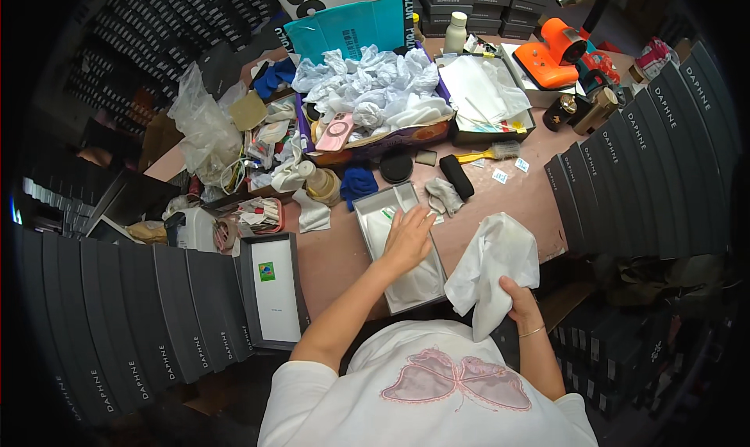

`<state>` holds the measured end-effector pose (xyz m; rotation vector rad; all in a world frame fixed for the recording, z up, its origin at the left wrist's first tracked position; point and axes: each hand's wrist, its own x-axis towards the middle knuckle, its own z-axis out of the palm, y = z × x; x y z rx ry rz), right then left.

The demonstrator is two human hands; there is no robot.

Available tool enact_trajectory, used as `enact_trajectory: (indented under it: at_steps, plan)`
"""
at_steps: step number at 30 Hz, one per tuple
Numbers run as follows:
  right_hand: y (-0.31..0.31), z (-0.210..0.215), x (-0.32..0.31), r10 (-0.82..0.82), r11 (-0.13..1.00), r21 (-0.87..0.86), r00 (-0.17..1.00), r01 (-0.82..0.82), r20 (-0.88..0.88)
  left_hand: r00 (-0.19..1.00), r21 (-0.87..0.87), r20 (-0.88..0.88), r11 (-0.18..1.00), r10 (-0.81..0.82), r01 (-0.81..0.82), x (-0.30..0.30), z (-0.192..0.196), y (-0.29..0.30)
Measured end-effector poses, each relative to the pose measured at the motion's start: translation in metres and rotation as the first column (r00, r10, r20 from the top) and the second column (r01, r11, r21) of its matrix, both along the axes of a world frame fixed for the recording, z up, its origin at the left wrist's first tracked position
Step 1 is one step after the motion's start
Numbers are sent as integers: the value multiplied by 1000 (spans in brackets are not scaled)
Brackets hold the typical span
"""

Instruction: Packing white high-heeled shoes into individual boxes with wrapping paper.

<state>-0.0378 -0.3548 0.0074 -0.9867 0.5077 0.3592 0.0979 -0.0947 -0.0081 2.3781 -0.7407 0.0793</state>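
My left hand (410, 240) lies over an open shoebox (361, 217), its fingers stretched out across the white tissue paper (418, 287) inside. Whatever the paper covers is hidden. To the right of that box, my right hand (519, 297) is closed on the edge of a crumpled white wrap (494, 263), which hangs loosely. I cannot tell whether the wrap is thin cloth or paper, or whether anything is inside it. A grey rag (444, 195) and a black oblong pad (457, 178) lie just beyond the shoebox.
Stacked dark shoeboxes wall in both the right (625, 174) and left (148, 322) sides. At the left stands a box lid (280, 291). Farther back are a carton of crumpled paper (375, 88), a pink phone (336, 131), a yellow-handled brush (488, 153) and an orange device (551, 56).
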Motion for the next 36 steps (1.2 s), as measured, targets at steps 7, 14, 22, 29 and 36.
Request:
enact_trajectory:
  at_steps: [7,14,22,29,36]
  plan:
    - [75,32,108,495,856,-168,869,-489,-9,790,-355,-574,935,-216,-3,3,-140,27]
    - [153,-71,144,743,404,-904,627,-139,236,952,469,-305,873,17,135,-32,-72,56]
    - [166,-45,107,824,-137,-987,562,79,-69,978,433,-204,900,47,47,-34,-89,52]
    - [153,-90,88,757,-380,-912,620,156,-209,997,312,-62,948,-53,70,-41,-79,56]
    - [153,-96,51,739,-85,-996,669,-25,-80,973,256,-192,950,-131,179,-54,-72,93]
